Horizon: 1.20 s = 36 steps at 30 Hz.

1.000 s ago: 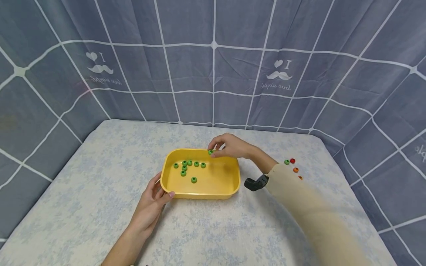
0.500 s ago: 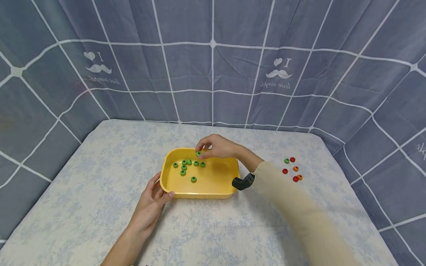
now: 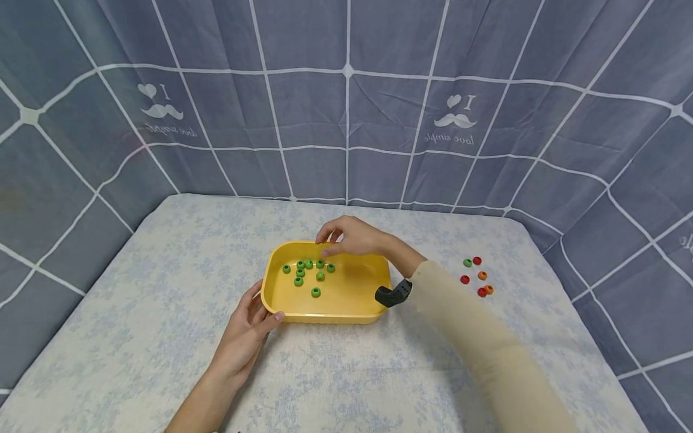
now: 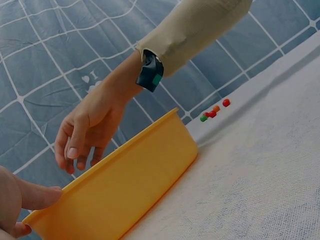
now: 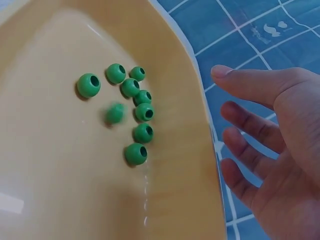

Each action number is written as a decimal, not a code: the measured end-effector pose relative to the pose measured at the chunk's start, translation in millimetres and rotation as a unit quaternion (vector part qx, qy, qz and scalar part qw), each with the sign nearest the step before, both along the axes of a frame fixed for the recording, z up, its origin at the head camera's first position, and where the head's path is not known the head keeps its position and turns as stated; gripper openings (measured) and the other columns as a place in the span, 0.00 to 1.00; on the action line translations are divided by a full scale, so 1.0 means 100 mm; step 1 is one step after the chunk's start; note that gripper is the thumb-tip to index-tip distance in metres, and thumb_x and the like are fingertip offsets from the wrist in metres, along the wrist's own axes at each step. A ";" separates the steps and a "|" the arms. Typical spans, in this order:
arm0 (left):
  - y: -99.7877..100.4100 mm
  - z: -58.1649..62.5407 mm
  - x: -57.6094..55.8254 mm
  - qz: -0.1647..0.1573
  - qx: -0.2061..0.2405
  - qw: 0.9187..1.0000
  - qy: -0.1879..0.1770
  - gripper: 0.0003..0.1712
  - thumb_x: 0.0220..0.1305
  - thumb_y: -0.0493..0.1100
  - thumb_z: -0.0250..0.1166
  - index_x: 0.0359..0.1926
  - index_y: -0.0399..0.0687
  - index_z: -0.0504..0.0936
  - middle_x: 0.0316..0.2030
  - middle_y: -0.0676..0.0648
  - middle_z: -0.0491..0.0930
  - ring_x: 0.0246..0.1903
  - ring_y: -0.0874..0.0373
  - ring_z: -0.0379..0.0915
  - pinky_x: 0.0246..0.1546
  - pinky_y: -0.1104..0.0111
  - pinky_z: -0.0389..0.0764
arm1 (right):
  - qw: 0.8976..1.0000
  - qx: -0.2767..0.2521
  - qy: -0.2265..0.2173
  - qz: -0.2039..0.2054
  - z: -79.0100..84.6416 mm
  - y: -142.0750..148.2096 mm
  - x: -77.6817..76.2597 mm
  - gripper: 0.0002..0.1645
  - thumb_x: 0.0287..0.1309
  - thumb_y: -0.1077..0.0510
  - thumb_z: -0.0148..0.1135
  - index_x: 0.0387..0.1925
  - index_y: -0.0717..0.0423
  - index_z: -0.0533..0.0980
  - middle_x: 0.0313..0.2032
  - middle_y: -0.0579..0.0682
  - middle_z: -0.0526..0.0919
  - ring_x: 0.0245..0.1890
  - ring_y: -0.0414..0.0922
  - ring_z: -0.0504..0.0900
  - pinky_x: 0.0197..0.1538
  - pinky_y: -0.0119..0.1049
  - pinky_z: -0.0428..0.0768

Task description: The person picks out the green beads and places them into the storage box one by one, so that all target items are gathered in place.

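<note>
My left hand grips the left end of a yellow plastic tray, its thumb over the rim. Several green beads with holes lie on the tray's floor, mostly toward the left and back. One green bead looks blurred in the right wrist view, apart from the rest. Above the tray's back rim hovers my right hand, fingers loosely spread, with nothing between them. Its thumb and fingers show plainly in the right wrist view, beside the rim.
On the cloth to the tray's right lie a green bead, several red beads and two orange beads. A pale floral cloth covers the table. Blue checked curtains hang at the back and sides.
My right hand has moved left over the tray and let go of a green bead, which is now among the others. The left hand has stayed on the tray.
</note>
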<state>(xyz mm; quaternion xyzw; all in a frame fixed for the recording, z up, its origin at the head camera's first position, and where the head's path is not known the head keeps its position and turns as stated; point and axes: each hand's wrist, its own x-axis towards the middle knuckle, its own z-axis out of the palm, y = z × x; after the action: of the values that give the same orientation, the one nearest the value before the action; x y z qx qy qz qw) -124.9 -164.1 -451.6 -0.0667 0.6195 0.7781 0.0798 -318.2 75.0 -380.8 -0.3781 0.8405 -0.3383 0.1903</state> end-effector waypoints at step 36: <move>0.02 0.02 0.00 0.006 -0.002 1.000 -0.004 0.53 0.70 0.27 0.64 0.84 0.51 0.42 0.80 0.44 0.45 0.78 0.50 0.47 0.64 0.72 0.72 | 0.993 0.007 -0.022 -0.116 0.08 0.96 0.03 0.16 0.64 0.59 0.73 0.52 0.57 0.84 0.54 0.57 0.83 0.53 0.51 0.79 0.54 0.43 0.85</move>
<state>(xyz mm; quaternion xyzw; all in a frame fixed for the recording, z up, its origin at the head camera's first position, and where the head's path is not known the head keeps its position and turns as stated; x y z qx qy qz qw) -125.2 -162.1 -449.9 -0.0734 0.6200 0.7773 0.0775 -315.3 170.6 -372.4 -0.2691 0.8767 -0.3606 0.1704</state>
